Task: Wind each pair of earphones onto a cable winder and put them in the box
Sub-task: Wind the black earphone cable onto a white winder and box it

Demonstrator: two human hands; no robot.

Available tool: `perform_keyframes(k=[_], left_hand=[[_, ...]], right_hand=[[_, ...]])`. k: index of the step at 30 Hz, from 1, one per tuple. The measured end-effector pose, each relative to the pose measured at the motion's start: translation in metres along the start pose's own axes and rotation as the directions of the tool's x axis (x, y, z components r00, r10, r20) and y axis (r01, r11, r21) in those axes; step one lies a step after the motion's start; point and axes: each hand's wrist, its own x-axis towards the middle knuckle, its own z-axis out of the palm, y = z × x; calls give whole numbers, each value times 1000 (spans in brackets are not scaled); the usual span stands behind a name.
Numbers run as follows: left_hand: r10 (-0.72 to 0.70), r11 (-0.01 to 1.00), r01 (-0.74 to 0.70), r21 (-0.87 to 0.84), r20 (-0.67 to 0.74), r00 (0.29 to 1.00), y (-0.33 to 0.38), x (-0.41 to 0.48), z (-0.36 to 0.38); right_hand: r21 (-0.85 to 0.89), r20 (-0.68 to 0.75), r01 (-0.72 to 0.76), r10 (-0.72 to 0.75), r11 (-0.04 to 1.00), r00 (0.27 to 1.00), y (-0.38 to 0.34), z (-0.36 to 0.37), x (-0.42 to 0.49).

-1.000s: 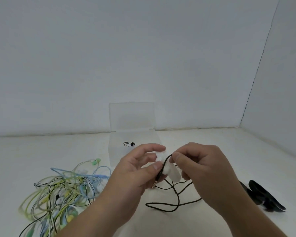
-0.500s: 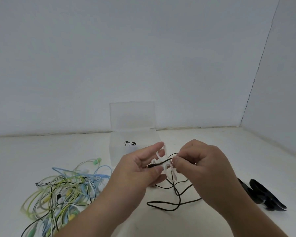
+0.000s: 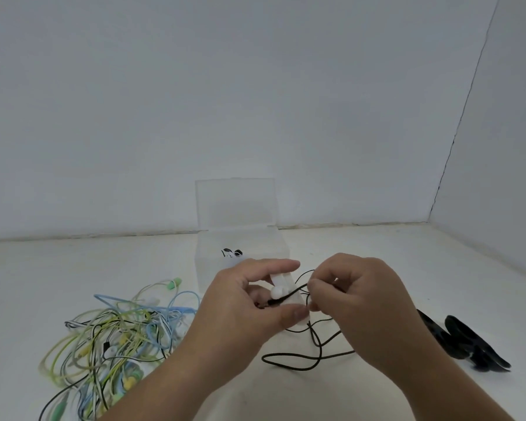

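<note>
Gripping a white winder [image 3: 281,291] in the left hand [image 3: 246,302] and pinching a black cable [image 3: 296,290] across it with the right hand [image 3: 362,305], close together, slack looped on the table [image 3: 438,268] below. Light, limp and probably springy to handle, so best pinched close to the winder and kept taut. Beyond: tangled coloured earphones [image 3: 113,335] left, dark pieces [image 3: 468,344] right, and behind the hands an open clear box [image 3: 207,262] with something black-and-white inside.

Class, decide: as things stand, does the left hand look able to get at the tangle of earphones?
Probably not yet: the way to the tangle of earphones is free, but the left hand grips the white cable winder, so it is busy.
</note>
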Motion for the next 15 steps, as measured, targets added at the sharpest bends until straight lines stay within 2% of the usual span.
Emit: perform_keyframes(k=[3, 7, 12, 15], left_hand=[[-9, 1000, 9, -17, 30, 1000, -1, 1, -1], [-4, 993, 12, -120, 64, 998, 0, 1, -1], [-48, 988, 49, -149, 13, 999, -4, 3, -5], [-52, 981, 53, -185, 11, 999, -5, 5, -8]], right_hand=[[73, -13, -81, 82, 994, 997, -4, -3, 0], [216, 25, -163, 161, 963, 987, -8, -4, 0], [382, 121, -246, 216, 891, 969, -12, -7, 1], [385, 125, -273, 243, 882, 962, -11, -8, 2]])
